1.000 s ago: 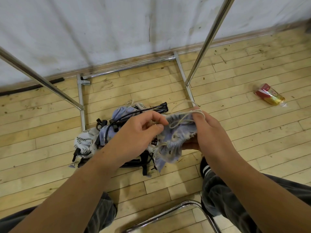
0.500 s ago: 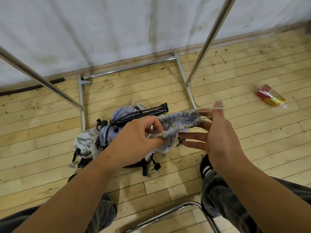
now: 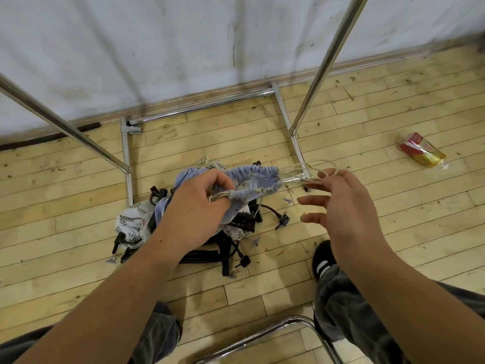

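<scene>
Frame centre: the left hand point(image 3: 199, 206) is gripping the gathered rim of the blue pouch point(image 3: 258, 178), holding it in the air above the floor. Centre right, the right hand point(image 3: 349, 206) is pinching the drawstring point(image 3: 311, 168) loop at its upper fingertips, lower fingers spread. Beyond, a clothes-and-strap pile point(image 3: 133, 223) is lying inside the chrome rack point(image 3: 295, 135) base.

Head-worn wide-angle camera, looking steeply down, close over hands point(image 3: 338, 206).

Scuffed grey-white wall point(image 3: 131, 48) above light plank floor point(image 3: 393, 219) flecked with debris — chrome rack frame point(image 3: 199, 111) standing at the wall's foot, crumpled red-and-gold wrapper point(image 3: 421, 152) lying well right, curved chrome chair tube point(image 3: 262, 334) nearest.
</scene>
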The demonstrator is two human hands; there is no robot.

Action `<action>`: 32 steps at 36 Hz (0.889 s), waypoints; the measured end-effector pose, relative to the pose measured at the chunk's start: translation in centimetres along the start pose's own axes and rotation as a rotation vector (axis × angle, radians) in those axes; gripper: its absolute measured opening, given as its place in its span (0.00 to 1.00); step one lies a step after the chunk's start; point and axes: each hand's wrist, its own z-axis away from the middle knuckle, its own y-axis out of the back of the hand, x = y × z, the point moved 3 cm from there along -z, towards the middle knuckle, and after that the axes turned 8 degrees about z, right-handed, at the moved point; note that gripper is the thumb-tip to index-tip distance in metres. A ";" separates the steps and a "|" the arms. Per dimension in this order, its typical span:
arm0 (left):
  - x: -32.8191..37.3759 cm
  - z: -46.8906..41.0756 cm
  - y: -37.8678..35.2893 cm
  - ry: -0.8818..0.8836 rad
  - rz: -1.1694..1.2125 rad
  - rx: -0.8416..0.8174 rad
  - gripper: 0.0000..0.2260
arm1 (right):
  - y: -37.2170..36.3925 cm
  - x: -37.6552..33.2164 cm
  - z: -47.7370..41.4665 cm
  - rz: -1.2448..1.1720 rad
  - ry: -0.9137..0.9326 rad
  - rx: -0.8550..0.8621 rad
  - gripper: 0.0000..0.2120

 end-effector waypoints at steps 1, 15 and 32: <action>-0.1 0.0 0.1 0.012 0.010 0.006 0.08 | 0.0 0.2 -0.1 0.016 -0.010 -0.013 0.08; -0.1 0.4 0.5 0.083 0.017 0.036 0.07 | 1.5 3.9 -1.2 0.312 -0.089 -0.058 0.12; -0.4 1.7 1.4 0.057 0.068 0.040 0.07 | -0.4 16.0 -10.3 0.758 -0.149 -0.003 0.14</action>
